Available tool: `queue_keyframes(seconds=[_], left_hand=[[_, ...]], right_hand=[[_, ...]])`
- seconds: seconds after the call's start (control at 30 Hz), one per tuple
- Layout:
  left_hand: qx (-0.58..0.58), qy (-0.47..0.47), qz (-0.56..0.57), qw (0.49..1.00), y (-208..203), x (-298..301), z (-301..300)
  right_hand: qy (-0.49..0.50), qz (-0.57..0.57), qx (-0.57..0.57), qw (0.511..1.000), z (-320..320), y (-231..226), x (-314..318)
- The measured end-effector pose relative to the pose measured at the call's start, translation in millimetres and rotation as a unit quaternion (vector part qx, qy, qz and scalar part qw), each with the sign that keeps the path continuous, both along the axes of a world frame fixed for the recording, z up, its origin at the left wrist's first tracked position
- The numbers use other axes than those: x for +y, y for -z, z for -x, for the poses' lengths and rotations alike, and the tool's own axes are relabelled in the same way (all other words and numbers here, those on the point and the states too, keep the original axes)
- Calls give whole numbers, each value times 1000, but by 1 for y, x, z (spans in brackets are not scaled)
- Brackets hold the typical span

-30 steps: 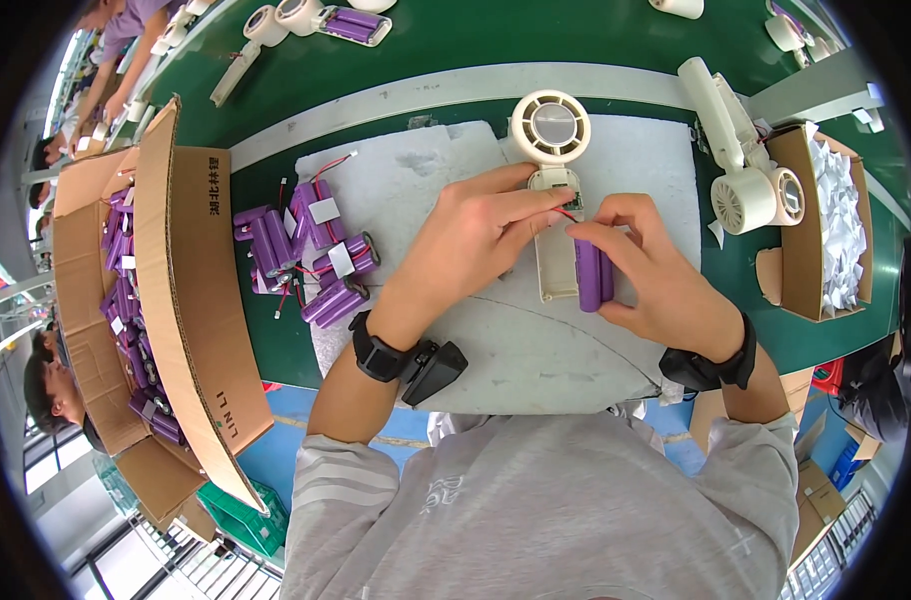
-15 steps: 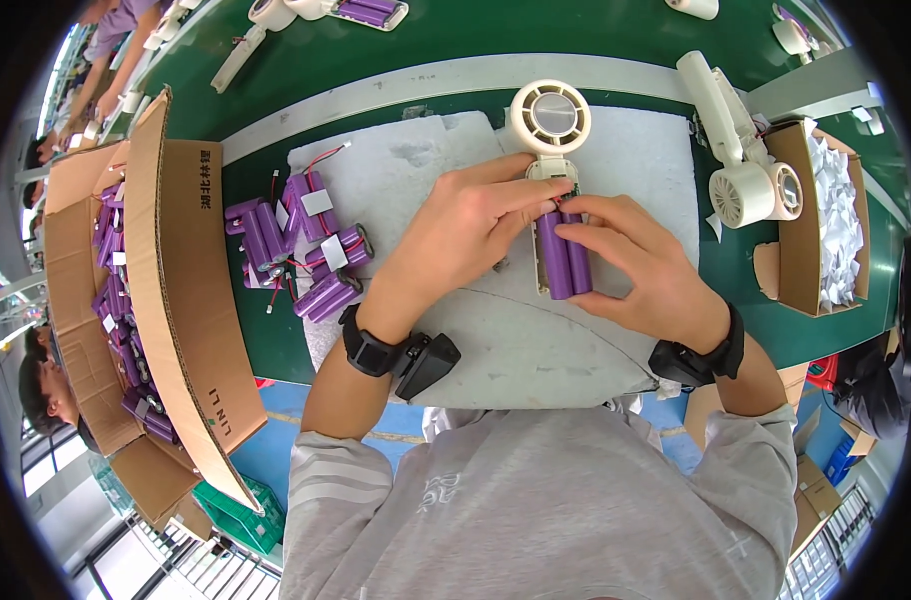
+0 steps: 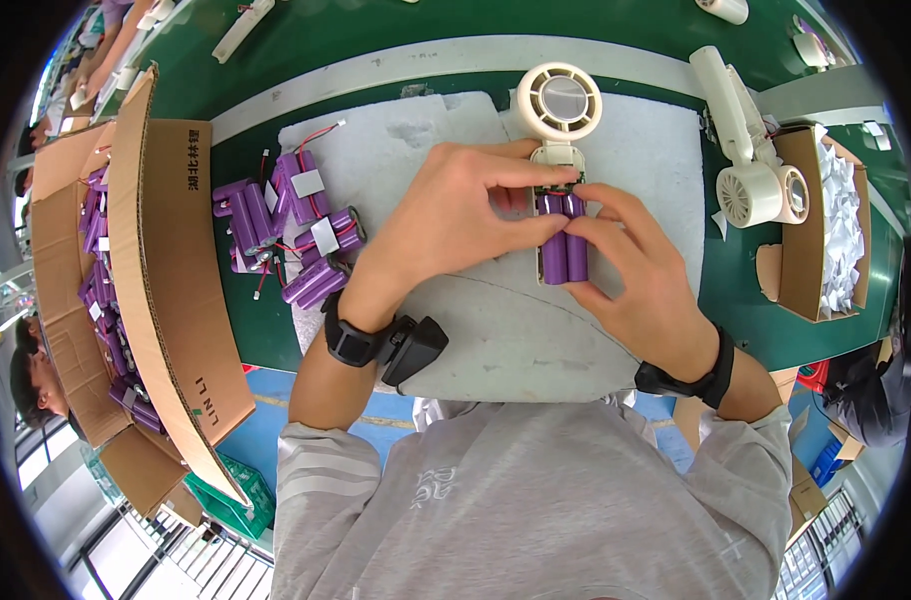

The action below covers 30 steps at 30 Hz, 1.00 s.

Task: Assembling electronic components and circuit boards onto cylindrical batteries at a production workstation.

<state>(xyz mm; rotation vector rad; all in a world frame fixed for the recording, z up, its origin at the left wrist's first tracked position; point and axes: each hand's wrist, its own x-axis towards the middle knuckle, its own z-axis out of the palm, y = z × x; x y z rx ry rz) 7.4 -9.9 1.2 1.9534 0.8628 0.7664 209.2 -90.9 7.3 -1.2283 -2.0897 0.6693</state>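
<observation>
A cream handheld fan (image 3: 560,101) with its handle opened lies on the pale pad, its round head pointing away from me. In the handle sits a purple battery pack (image 3: 564,258) of two cells side by side. My left hand (image 3: 451,205) reaches over the handle from the left, index finger at the small circuit board (image 3: 559,187) below the head and thumb tip on the battery. My right hand (image 3: 648,265) grips the battery pack from the right, its fingertips along the cells' upper part and side. Red wire shows between the board and the cells.
Several purple battery packs with leads (image 3: 291,225) lie on the left. Beyond them stands a cardboard box (image 3: 181,270) of more packs. On the right are cream fan bodies (image 3: 751,185) and a carton (image 3: 798,190) of white paper pieces. A co-worker's arm shows far left.
My left thumb has come down onto the battery, spreading away from the index finger. My right fingers have shifted up along the cells. The whole view has shifted slightly.
</observation>
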Motion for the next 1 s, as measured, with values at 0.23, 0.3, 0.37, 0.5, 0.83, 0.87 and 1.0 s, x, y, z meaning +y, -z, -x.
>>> queue_keyframes(seconds=[0.23,0.3,0.37,0.5,0.83,0.87,1.0], left_hand=[[40,7,88,995,-6,2,0],[36,3,91,995,-5,-1,0],[29,-10,90,996,-4,-3,0],[13,6,118,993,2,-2,0],[28,6,152,988,7,1,4],[29,9,139,990,6,2,5],[37,11,127,991,2,4,4]], right_hand=[[-3,90,58,994,0,-1,17],[-2,98,53,994,1,-4,17],[-3,107,45,993,3,-8,18],[-15,135,45,990,3,-10,18],[-22,153,24,988,3,-9,26],[-23,147,22,989,3,-10,27],[4,158,26,987,10,-10,24]])
